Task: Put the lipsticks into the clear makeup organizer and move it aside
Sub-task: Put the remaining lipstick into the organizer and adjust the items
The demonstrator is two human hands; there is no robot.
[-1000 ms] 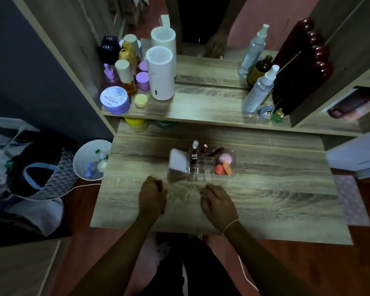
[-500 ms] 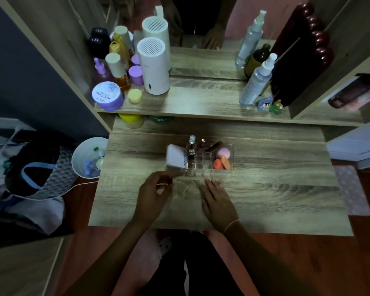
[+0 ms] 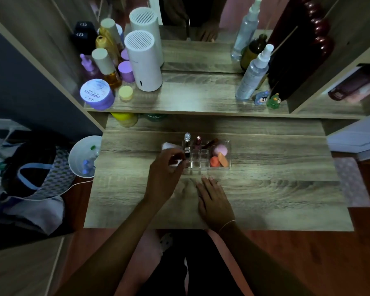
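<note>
The clear makeup organizer (image 3: 203,165) stands in the middle of the wooden table (image 3: 276,189). Upright in its back slots are a silver-capped lipstick (image 3: 187,144) and a dark red lipstick (image 3: 198,142), and a brown one leans beside them. Pink and orange sponges (image 3: 219,155) fill its right compartment. My left hand (image 3: 165,174) is over the organizer's left end, fingers closed on a small dark lipstick (image 3: 176,161). My right hand (image 3: 212,197) lies flat on the table just in front of the organizer, fingers apart, holding nothing.
A white pad (image 3: 167,146) sits at the organizer's left end, partly behind my hand. The shelf behind holds a white cylinder (image 3: 143,60), jars, bottles and a spray bottle (image 3: 253,73). A white bin (image 3: 84,157) and bags stand on the floor at left.
My left hand has carried the lipstick forward from the table's front area up to the organizer's left side. My right hand has opened flat and stayed in front of the organizer.
</note>
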